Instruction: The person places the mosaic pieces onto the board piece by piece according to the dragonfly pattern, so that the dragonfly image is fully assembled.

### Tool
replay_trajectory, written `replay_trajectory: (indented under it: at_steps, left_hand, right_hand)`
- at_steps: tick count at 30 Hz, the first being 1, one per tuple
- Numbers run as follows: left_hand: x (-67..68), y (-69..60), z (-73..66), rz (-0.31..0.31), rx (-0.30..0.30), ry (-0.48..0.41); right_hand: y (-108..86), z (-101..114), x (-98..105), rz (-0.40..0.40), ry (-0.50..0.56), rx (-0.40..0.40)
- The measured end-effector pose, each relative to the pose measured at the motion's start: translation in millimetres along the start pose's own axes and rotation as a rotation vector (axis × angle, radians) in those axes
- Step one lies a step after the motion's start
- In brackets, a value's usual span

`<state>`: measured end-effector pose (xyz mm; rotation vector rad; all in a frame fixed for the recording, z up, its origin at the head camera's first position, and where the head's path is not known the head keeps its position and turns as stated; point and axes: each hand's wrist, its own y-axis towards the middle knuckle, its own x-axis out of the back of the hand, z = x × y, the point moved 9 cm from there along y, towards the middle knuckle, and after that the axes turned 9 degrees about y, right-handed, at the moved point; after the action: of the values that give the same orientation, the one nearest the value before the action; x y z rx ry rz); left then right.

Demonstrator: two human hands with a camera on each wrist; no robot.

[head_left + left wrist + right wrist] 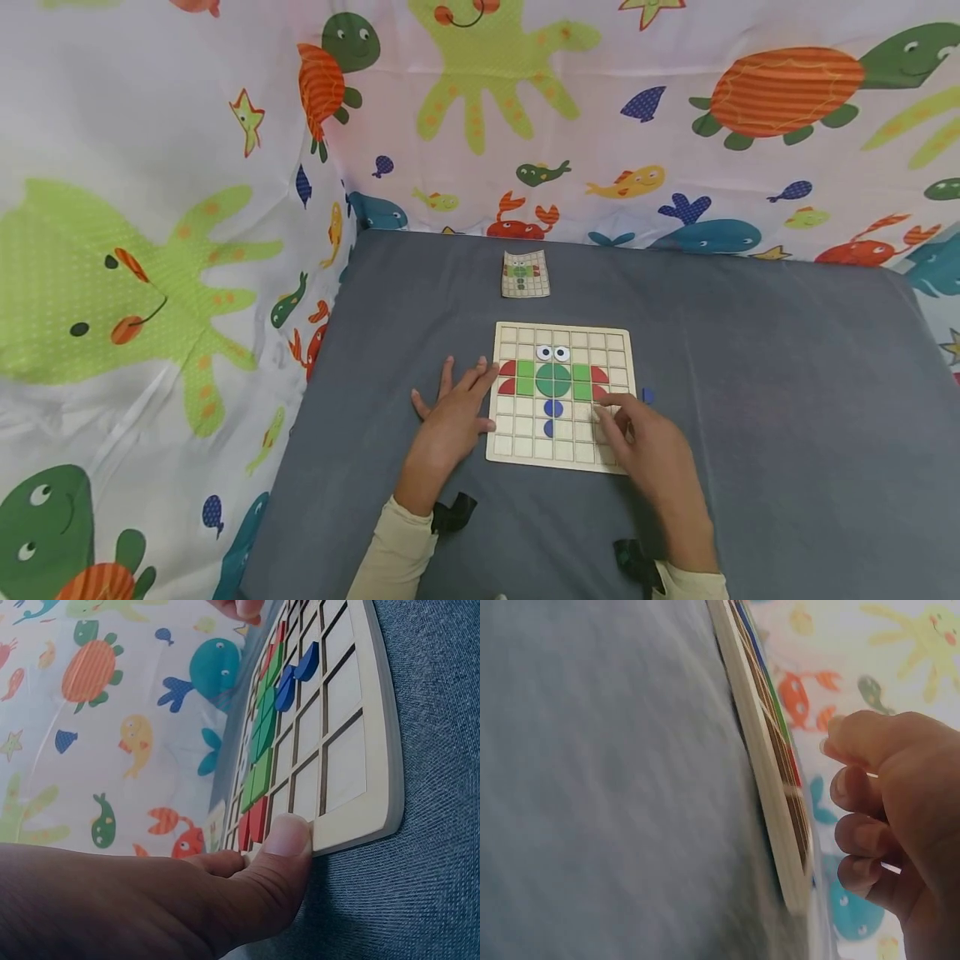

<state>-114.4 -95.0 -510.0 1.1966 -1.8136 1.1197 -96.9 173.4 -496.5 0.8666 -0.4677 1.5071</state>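
Note:
A square wooden grid board lies on the grey cloth. Red, green and blue flat pieces sit in its cells: a green circle in the middle, light green squares beside it, red pieces at the sides, blue pieces below. Two eye pieces are above the circle. My left hand rests at the board's left edge, fingers spread, its thumb touching the rim. Over the board's right side, my right hand hovers with bent fingers; nothing shows between them in the right wrist view.
Behind the board lies a small pattern card with a similar figure. A loose blue piece is on the cloth just right of the board. Printed fabric with sea animals borders the grey surface at the back and left.

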Motion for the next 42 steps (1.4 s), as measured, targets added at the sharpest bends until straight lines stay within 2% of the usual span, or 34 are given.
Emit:
replay_trajectory:
  at_steps: [7, 15, 28, 42]
  left_hand:
    - [0.5, -1.7, 1.5, -0.012, 0.0, -0.01]
    - [0.2, -1.7, 0.8, -0.018, -0.013, -0.016]
    - [2.9, -2.5, -0.9, -0.013, -0.009, -0.02]
    - [-0.2, -1.1, 1.0, -0.011, -0.002, -0.016]
  right_hand:
    - [-3.5, -28.7, 27.3, -0.057, -0.032, -0.077]
    - [-3.0, -54.4, 39.5, -0.026, -0.06, -0.139]
    - [4.9, -59.9, 35.3, 0.053, -0.078, -0.171]
    - [10.8, -59.4, 35.1, 0.036, -0.097, -0.14]
